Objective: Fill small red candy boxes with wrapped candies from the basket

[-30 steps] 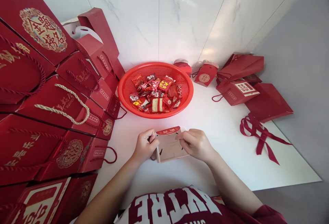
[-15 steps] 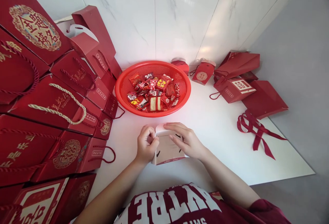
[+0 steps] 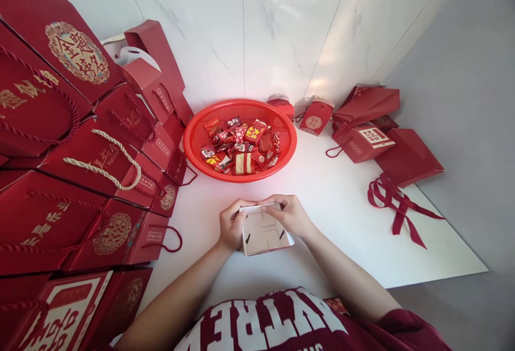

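Observation:
A small paper gift box (image 3: 263, 231), pale inside with dark slots near its corners, is held low over the white table in front of me. My left hand (image 3: 233, 225) grips its left side and far corner, thumb on the near face of the rim. Around the far right corner wraps my right hand (image 3: 290, 216), its thumb lying over the far edge toward the inside. The fingers of both hands meet along the far side and are partly hidden behind the box. Beyond it stands a red plastic basket (image 3: 240, 178) with red-wrapped candies (image 3: 243, 147).
Red gift bags (image 3: 116, 233) with rope handles are stacked on the left. Small red boxes (image 3: 316, 116) stand by the tiled wall. More red bags (image 3: 408, 155) and a dark red ribbon (image 3: 396, 206) lie on the right of the white table (image 3: 341, 238).
My right hand has closed from a flat pose onto the far edge of the box. The far flap has folded down, and my left fingers have reached along that side.

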The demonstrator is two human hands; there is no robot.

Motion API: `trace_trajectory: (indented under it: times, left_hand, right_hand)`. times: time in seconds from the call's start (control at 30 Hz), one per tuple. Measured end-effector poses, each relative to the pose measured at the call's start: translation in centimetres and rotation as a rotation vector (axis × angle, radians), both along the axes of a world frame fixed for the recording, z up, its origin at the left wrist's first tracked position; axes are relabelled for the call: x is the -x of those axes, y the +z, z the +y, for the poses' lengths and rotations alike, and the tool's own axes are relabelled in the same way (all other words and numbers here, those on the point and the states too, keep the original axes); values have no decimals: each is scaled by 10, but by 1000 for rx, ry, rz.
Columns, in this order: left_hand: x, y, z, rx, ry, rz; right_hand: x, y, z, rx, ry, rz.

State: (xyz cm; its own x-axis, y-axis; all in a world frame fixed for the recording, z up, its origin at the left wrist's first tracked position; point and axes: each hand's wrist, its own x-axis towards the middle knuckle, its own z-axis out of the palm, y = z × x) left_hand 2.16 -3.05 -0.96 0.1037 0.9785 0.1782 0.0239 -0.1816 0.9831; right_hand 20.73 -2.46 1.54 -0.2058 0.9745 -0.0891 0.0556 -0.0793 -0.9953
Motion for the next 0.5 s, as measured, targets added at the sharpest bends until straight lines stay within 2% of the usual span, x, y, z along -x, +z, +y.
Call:
trace_trajectory:
  times: [0.17,0.3,0.4,0.5]
  left_hand:
    - [2,3,4,-14,62,13]
    - [10,5,12,-9,93,37]
    - [22,6,21,-12,134,52]
    - [33,7,28,-22,198,67]
  right_hand:
    - [6,-2,7,-13,13,-11]
    - [14,0,7,-87,-63,-29]
    - [12,8,1,-368,-94,-131]
    - [3,19,-7,-628,38,-191]
